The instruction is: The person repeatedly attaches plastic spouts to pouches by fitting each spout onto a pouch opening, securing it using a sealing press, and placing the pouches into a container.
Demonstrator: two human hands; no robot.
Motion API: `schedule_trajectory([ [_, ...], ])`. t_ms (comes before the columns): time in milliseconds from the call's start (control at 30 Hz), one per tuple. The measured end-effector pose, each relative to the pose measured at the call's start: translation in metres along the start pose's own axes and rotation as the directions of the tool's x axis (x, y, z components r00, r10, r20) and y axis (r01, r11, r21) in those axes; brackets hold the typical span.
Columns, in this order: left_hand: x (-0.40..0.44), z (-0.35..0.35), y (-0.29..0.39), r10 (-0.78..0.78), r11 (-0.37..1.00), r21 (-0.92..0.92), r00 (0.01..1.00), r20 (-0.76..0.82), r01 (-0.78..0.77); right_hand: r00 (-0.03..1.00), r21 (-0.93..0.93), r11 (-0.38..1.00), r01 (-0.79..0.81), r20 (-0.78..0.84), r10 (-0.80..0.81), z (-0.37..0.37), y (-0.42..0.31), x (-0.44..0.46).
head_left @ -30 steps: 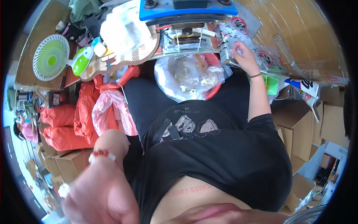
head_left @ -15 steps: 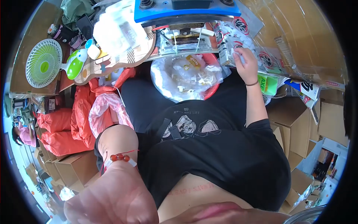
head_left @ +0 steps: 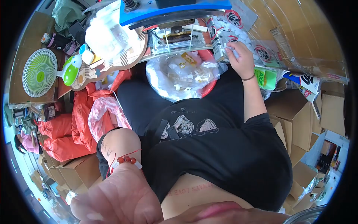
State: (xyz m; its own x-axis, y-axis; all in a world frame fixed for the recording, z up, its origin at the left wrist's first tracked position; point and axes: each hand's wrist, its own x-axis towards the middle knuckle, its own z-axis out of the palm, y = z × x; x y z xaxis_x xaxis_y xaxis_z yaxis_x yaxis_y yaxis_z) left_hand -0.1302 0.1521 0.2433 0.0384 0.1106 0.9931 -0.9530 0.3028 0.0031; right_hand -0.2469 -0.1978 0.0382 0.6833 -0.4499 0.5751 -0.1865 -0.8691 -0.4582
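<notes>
My left hand [head_left: 119, 198] is raised close to the camera, its palm large at the lower left. A bracelet of red beads [head_left: 126, 159] circles that wrist. Most of its fingers are cut off or hidden, and I see nothing held. My right hand [head_left: 241, 61] is at the edge of a bag-lined box of small white pieces [head_left: 235, 35]. Its fingers are curled towards the thumb; whatever lies at the fingertips is too small to name. A dark band rings the right wrist. Between my knees sits a red basin [head_left: 210, 89] lined with clear plastic, holding small white parts and plastic bags.
A blue-topped machine [head_left: 175, 13] stands at the front of the bench. To the left are a green-and-white fan [head_left: 40, 72], a pile of white plastic bags [head_left: 108, 35] and red bags [head_left: 56, 127]. A green box [head_left: 265, 79] and cardboard cartons [head_left: 294, 115] are on the right. Another person [head_left: 28, 142] is far left.
The view has tilted slightly, so the bench items sit further left. My left hand has shifted slightly right and down in view. My right hand stays by the white pieces, its fingertips slightly moved.
</notes>
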Motion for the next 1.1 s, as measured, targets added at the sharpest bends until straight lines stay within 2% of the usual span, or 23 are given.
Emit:
schedule_trajectory([
  [67, -0.003, -0.003, 0.000, -0.021, 1.000, 0.014, 0.999, 0.030, 0.020, 1.000, 0.005, 1.000, 0.009, 0.005, -0.009, -0.001, 0.001, -0.001],
  [133, -0.013, -0.002, -0.009, 0.052, 0.973, -0.223, 0.996, -0.072, -0.067, 0.999, -0.002, 0.999, 0.034, -0.013, -0.034, 0.000, 0.002, -0.001],
  [200, -0.037, 0.025, -0.028, 0.257, 0.966, 0.033, 0.925, -0.281, -0.258, 0.998, 0.013, 0.999, 0.048, -0.047, -0.048, 0.002, 0.003, -0.003],
  [233, -0.057, 0.022, -0.044, 0.285, 0.959, 0.069, 0.921, -0.265, -0.276, 0.999, 0.028, 0.999, 0.043, -0.033, -0.042, 0.002, 0.002, -0.001],
  [267, -0.086, 0.011, -0.062, 0.172, 0.975, 0.138, 0.984, 0.038, -0.175, 0.997, 0.056, 0.996, 0.076, -0.027, -0.075, 0.002, 0.001, 0.000],
  [300, -0.114, 0.000, -0.082, 0.006, 0.968, 0.237, 0.949, 0.315, -0.085, 0.997, 0.025, 0.997, 0.074, -0.028, -0.073, 0.002, 0.000, 0.000],
  [333, -0.134, -0.004, -0.107, -0.192, 0.935, 0.354, 0.820, 0.540, -0.014, 0.997, -0.009, 0.998, 0.065, -0.031, -0.065, 0.002, 0.000, -0.001],
  [367, -0.148, 0.014, -0.140, -0.380, 0.845, 0.526, 0.803, 0.459, 0.100, 0.996, 0.011, 0.996, 0.087, -0.029, -0.087, 0.002, -0.001, -0.001],
  [400, -0.163, 0.013, -0.174, -0.596, 0.761, 0.571, 0.682, 0.424, 0.310, 0.998, 0.006, 0.998, 0.056, -0.016, -0.056, 0.002, -0.002, -0.001],
  [467, -0.198, 0.004, -0.238, -0.659, 0.603, 0.781, 0.653, 0.374, 0.161, 0.999, 0.015, 0.999, 0.039, 0.013, -0.040, 0.003, -0.003, -0.002],
  [500, -0.204, 0.002, -0.260, -0.664, 0.557, 0.828, 0.638, 0.390, 0.073, 0.999, -0.006, 0.999, 0.034, 0.024, -0.034, 0.003, -0.003, -0.001],
  [533, -0.209, 0.002, -0.279, -0.669, 0.508, 0.861, 0.623, 0.406, -0.015, 0.999, -0.030, 0.999, 0.028, 0.031, -0.027, 0.003, -0.003, 0.000],
  [600, -0.232, -0.002, -0.306, -0.712, 0.452, 0.892, 0.600, 0.363, -0.004, 0.999, -0.017, 1.000, 0.026, 0.042, -0.025, 0.004, -0.003, 0.001],
  [667, -0.252, -0.009, -0.314, -0.763, 0.387, 0.902, 0.482, 0.431, -0.193, 0.999, -0.022, 0.999, 0.035, 0.029, -0.034, 0.003, -0.005, 0.001],
  [700, -0.253, -0.010, -0.309, -0.798, 0.356, 0.913, 0.445, 0.407, -0.196, 0.999, -0.022, 0.999, 0.040, 0.034, -0.039, 0.002, -0.005, 0.001],
  [800, -0.263, -0.022, -0.301, -0.805, 0.387, 0.907, 0.419, 0.419, -0.164, 0.999, -0.032, 0.999, 0.013, 0.045, -0.011, 0.003, -0.007, 0.000],
  [1000, -0.259, -0.023, -0.314, -0.800, 0.372, 0.895, 0.405, 0.443, -0.244, 0.998, -0.051, 0.998, 0.029, 0.061, -0.026, 0.005, -0.006, 0.003],
  [1067, -0.258, -0.025, -0.315, -0.710, 0.447, 0.873, 0.517, 0.478, -0.193, 0.998, -0.052, 0.998, 0.045, 0.045, -0.043, 0.003, -0.005, 0.002],
  [1100, -0.251, -0.025, -0.307, -0.667, 0.436, 0.870, 0.567, 0.483, -0.229, 0.998, -0.050, 0.997, 0.056, 0.027, -0.055, 0.001, -0.004, 0.000],
])
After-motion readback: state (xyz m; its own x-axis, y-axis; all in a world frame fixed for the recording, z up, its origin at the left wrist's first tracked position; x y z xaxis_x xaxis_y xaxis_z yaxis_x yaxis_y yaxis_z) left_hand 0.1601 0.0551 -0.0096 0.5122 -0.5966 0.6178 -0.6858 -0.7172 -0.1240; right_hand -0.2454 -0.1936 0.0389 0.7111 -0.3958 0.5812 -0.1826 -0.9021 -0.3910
